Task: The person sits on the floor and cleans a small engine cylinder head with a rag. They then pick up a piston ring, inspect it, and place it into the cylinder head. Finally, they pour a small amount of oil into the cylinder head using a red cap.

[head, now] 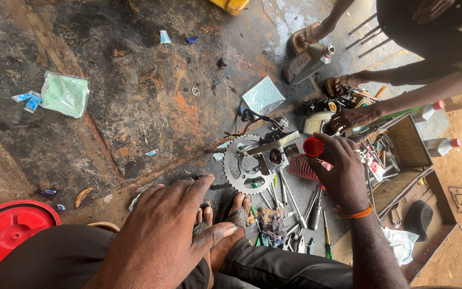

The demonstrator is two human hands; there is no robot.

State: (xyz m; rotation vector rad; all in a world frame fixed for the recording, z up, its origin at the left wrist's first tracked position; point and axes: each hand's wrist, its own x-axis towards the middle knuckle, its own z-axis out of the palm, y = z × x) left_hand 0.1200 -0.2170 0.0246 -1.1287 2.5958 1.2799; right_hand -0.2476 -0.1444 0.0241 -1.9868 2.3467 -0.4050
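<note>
The right hand [343,174] pinches a small red cap [313,146] over the engine part [276,152], seemingly mid-fitting, while the left hand [164,235] rests open, empty, on the knee.

left hand [161,235] flat, fingers spread, right hand [343,171] pinching, arm outstretched

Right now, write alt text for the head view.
A person's right hand holds a small red cap above a toothed sprocket and scattered tools on an oily floor; their left hand rests on their knee.
</note>
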